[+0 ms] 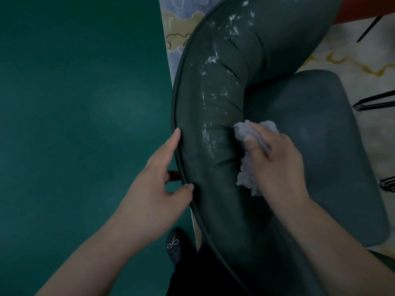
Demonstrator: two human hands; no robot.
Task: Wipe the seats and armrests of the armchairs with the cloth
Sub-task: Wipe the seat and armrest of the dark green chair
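Note:
A dark green armchair fills the middle of the head view, its curved padded back and armrest point(215, 99) wrapping round the seat cushion point(316, 142). White smears and specks streak the upper padding. My right hand point(277, 165) grips a crumpled grey-lilac cloth point(245, 174) and presses it against the inner side of the padded rest, where it meets the seat. My left hand point(158, 178) holds the chair's outer piped edge, thumb on the padding and fingers behind the rim.
Teal floor point(74, 124) spreads out to the left. A pale patterned rug point(363, 56) lies under the chair. Black wire legs point(376, 103) of other furniture stand at the right, something red point(363, 9) at top right. My dark shoe point(177, 244) is beside the chair.

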